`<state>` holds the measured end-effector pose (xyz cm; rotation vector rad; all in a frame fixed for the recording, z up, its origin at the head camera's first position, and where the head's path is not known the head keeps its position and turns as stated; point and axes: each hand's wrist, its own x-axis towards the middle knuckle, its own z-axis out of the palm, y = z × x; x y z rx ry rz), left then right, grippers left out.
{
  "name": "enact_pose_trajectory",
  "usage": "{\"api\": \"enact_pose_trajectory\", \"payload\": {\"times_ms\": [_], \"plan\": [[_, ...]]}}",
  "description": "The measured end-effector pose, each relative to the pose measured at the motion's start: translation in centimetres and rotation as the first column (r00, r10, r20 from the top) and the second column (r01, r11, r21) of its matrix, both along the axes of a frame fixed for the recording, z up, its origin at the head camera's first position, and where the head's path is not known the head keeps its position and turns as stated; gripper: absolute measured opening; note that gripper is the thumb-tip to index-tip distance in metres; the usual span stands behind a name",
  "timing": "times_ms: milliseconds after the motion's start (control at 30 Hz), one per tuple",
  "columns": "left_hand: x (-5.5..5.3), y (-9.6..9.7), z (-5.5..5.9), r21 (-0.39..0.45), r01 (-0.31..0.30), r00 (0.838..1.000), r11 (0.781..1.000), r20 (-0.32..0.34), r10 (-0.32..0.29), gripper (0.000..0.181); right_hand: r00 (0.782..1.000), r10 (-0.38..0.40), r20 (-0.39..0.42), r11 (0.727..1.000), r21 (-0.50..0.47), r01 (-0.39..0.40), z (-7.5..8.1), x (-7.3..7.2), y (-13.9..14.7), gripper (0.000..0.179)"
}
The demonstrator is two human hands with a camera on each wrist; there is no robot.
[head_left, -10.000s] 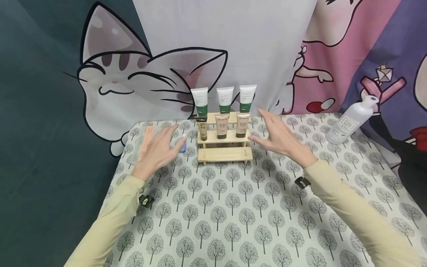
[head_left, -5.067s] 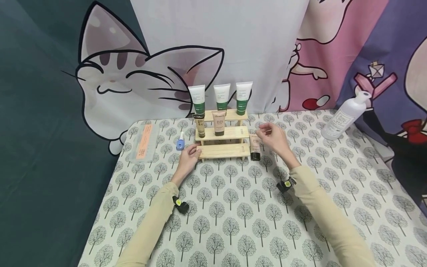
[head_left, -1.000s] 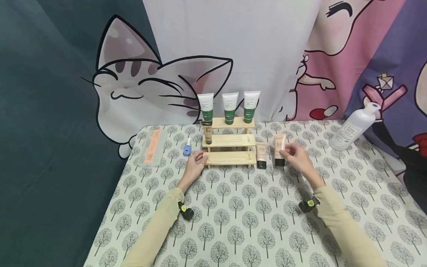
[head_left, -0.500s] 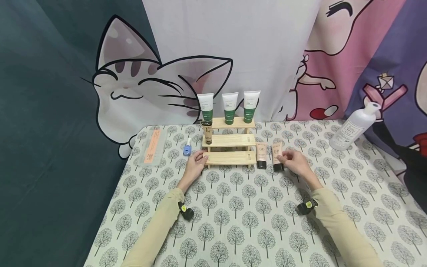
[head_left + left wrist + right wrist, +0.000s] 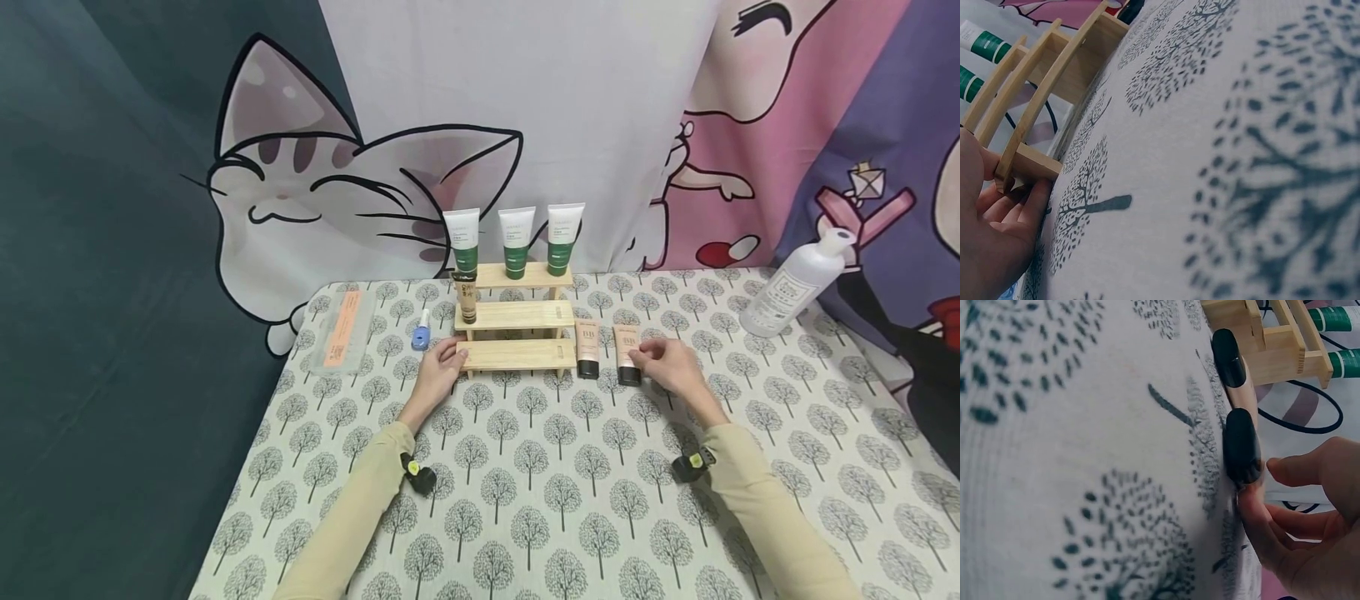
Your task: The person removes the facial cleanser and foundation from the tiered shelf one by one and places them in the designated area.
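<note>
A three-tier wooden display stand [image 5: 517, 356] stands at the back of the table. My left hand [image 5: 437, 372] grips the left end of its lowest step, thumb on top and fingers beneath in the left wrist view. My right hand [image 5: 667, 365] pinches the edge of a pink BB cream tube [image 5: 626, 337] with a black cap [image 5: 1241, 447]. That tube lies on the tablecloth, right of another BB cream tube [image 5: 588, 342]. A small gold-brown tube [image 5: 467, 298] stands at the left of the middle step. White and green tubes [image 5: 517, 242] stand on the top step.
A clear plastic case [image 5: 343, 332] with an orange label lies at the back left. Beside it is a blue small bottle [image 5: 421, 335] with a white cap. A large white bottle [image 5: 797, 283] leans at the back right. Patterned curtains hang behind the table.
Both BB cream tubes have gone from the middle step to the table, right of the stand. My right hand has lowered the second one and straightened it. The left hand took hold of the stand.
</note>
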<state>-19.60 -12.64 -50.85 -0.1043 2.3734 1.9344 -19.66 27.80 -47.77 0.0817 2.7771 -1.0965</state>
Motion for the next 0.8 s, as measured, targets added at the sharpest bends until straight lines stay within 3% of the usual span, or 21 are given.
{"api": "enact_pose_trajectory", "payload": {"times_ms": [333, 800], "plan": [[0.1, 0.0, 0.0, -0.004, 0.002, 1.0, 1.0, -0.005, -0.002, 0.043, 0.989, 0.027, -0.148, 0.999, 0.048, -0.02, 2.5, -0.5, -1.3, 0.046], [0.1, 0.2, 0.0, -0.004, -0.009, 1.0, 1.0, -0.01, 0.009, 0.042, 0.982, 0.067, -0.177, 0.992, -0.095, -0.084, 6.9, -1.4, -6.4, 0.041]]}}
